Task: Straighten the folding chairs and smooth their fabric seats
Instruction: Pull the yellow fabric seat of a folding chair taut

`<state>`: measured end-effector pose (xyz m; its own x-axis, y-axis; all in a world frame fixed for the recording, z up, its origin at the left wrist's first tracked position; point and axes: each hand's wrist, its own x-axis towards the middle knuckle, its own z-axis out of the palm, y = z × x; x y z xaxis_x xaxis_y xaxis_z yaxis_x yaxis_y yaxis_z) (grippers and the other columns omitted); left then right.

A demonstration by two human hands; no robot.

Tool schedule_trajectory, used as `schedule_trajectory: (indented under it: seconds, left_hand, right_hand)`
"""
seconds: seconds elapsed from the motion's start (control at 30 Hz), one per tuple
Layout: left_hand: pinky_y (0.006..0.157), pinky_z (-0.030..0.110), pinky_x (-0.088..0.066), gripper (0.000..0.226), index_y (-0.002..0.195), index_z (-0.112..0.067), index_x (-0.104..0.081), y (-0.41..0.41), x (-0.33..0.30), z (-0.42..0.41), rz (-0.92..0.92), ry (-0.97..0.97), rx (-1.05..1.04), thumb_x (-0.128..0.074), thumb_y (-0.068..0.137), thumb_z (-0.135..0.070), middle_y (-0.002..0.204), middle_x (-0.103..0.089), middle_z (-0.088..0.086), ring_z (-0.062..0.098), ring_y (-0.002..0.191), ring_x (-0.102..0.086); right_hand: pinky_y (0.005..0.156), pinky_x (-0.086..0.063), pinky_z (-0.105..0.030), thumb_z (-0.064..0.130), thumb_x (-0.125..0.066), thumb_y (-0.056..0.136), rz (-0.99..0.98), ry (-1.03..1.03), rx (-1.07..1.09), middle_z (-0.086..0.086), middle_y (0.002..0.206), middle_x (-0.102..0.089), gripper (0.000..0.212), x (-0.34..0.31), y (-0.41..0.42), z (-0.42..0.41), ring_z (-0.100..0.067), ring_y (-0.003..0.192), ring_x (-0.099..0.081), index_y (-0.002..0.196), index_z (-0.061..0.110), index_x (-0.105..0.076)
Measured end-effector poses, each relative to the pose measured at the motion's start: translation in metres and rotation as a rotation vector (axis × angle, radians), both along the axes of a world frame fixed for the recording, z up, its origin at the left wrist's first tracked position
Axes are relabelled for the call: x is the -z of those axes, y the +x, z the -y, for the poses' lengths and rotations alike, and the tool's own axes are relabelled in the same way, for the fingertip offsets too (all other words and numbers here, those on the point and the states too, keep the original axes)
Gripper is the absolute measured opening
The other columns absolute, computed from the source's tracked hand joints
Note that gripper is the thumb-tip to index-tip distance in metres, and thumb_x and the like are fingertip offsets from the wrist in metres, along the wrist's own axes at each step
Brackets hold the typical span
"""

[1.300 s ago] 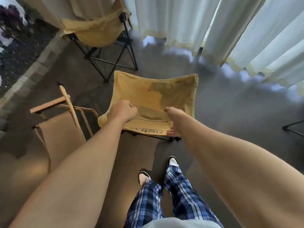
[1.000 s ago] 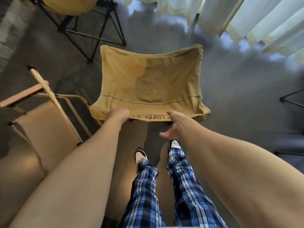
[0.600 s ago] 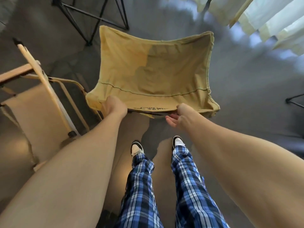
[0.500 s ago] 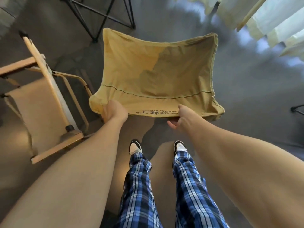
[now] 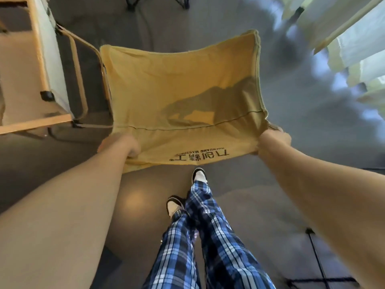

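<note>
A yellow fabric seat of a folding chair hangs stretched in front of me, printed black lettering along its near edge. My left hand grips the near left corner of the fabric. My right hand grips the near right corner. The cloth is pulled fairly flat between them, with a shadow across its right half. The chair's frame is hidden under the fabric.
A wooden folding chair with a beige canvas seat stands close on the left, its tube leg touching the yellow seat's left edge. Black legs of another chair show at the top. White curtains hang at right. A black stand is at lower right.
My right hand slid from the middle of the near edge out to the right corner and closed on it. My left hand stayed at the left corner. The view shifted right and closer.
</note>
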<state>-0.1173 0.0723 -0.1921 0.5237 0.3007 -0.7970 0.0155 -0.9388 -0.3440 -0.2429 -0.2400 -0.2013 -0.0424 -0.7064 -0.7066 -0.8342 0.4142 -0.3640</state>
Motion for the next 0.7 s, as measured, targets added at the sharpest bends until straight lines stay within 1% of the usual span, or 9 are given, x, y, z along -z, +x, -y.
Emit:
schedule_trajectory:
  seconds: [0.03, 0.13, 0.27, 0.33, 0.4, 0.5, 0.6, 0.67, 0.7]
  left_hand:
    - [0.097, 0.044, -0.046, 0.053, 0.137, -0.003, -0.050, -0.014, 0.007, -0.002, -0.038, 0.006, -0.008, -0.054, 0.091, -0.031, 0.141, -0.048, 0.020, 0.040, 0.125, -0.050]
    - [0.097, 0.042, -0.050, 0.044, 0.133, 0.000, -0.053, -0.035, 0.014, -0.002, 0.027, -0.040, -0.082, -0.050, 0.094, -0.022, 0.139, -0.048, 0.022, 0.040, 0.121, -0.054]
    - [0.092, 0.045, -0.055, 0.039, 0.128, -0.002, -0.057, -0.075, 0.006, -0.025, 0.041, -0.067, -0.202, -0.051, 0.092, -0.016, 0.136, -0.051, 0.019, 0.040, 0.117, -0.056]
    - [0.097, 0.043, -0.050, 0.040, 0.130, -0.003, -0.056, -0.103, 0.001, -0.040, 0.036, -0.052, -0.215, -0.051, 0.094, -0.020, 0.141, -0.049, 0.018, 0.040, 0.124, -0.052]
    - [0.102, 0.043, -0.043, 0.047, 0.138, -0.006, -0.051, -0.130, -0.007, -0.055, -0.016, -0.028, -0.220, -0.049, 0.097, -0.028, 0.148, -0.044, 0.015, 0.038, 0.133, -0.045]
    - [0.103, 0.040, -0.041, 0.053, 0.144, -0.008, -0.045, -0.172, -0.012, -0.081, -0.148, 0.017, -0.230, -0.045, 0.100, -0.037, 0.152, -0.040, 0.014, 0.035, 0.136, -0.043]
    - [0.092, 0.036, -0.046, 0.047, 0.139, -0.011, -0.053, -0.216, -0.008, -0.104, -0.279, -0.036, -0.247, -0.042, 0.099, -0.032, 0.140, -0.051, 0.011, 0.029, 0.119, -0.055]
    - [0.080, 0.035, -0.048, 0.047, 0.137, -0.015, -0.056, -0.245, -0.006, -0.118, -0.330, -0.061, -0.333, -0.042, 0.094, -0.027, 0.130, -0.056, 0.007, 0.024, 0.099, -0.056]
    - [0.081, 0.035, -0.049, 0.047, 0.136, -0.014, -0.056, -0.259, -0.006, -0.123, -0.342, -0.070, -0.390, -0.042, 0.093, -0.025, 0.126, -0.057, 0.007, 0.024, 0.097, -0.055]
  right_hand:
    - [0.092, -0.052, -0.040, 0.019, -0.046, 0.096, -0.022, -0.006, -0.031, -0.014, 0.137, -0.054, 0.044, -0.003, -0.002, 0.000, -0.029, 0.108, -0.058, 0.138, 0.007, -0.046]
    - [0.092, -0.054, -0.044, 0.017, -0.052, 0.095, -0.141, -0.108, -0.147, -0.014, 0.119, -0.063, 0.030, -0.007, 0.001, -0.001, -0.034, 0.107, -0.062, 0.123, 0.007, -0.059]
    - [0.089, -0.056, -0.046, 0.012, -0.054, 0.090, -0.235, -0.120, -0.387, -0.013, 0.109, -0.062, 0.027, -0.014, -0.011, -0.021, -0.035, 0.102, -0.063, 0.115, 0.004, -0.061]
    - [0.087, -0.056, -0.044, 0.011, -0.052, 0.091, -0.260, -0.131, -0.484, -0.016, 0.110, -0.062, 0.024, -0.016, -0.020, -0.032, -0.036, 0.100, -0.063, 0.112, 0.004, -0.060]
    - [0.088, -0.056, -0.047, 0.011, -0.052, 0.092, -0.263, -0.138, -0.563, -0.017, 0.110, -0.061, 0.022, -0.013, -0.030, -0.046, -0.036, 0.100, -0.062, 0.111, 0.004, -0.059]
    - [0.088, -0.056, -0.050, 0.011, -0.050, 0.094, -0.294, -0.135, -0.682, -0.016, 0.099, -0.053, 0.016, -0.008, -0.046, -0.071, -0.036, 0.096, -0.059, 0.106, 0.003, -0.056]
    - [0.089, -0.056, -0.049, 0.008, -0.048, 0.097, -0.338, -0.141, -0.816, -0.016, 0.095, -0.055, 0.020, -0.005, -0.055, -0.093, -0.035, 0.091, -0.060, 0.110, -0.001, -0.060]
    - [0.091, -0.054, -0.045, 0.007, -0.048, 0.098, -0.368, -0.173, -0.960, -0.019, 0.102, -0.060, 0.024, -0.004, -0.054, -0.111, -0.036, 0.093, -0.060, 0.115, -0.003, -0.061]
    - [0.091, -0.052, -0.044, 0.007, -0.048, 0.098, -0.379, -0.189, -1.021, -0.021, 0.109, -0.061, 0.026, -0.004, -0.052, -0.119, -0.038, 0.098, -0.060, 0.118, -0.003, -0.060]
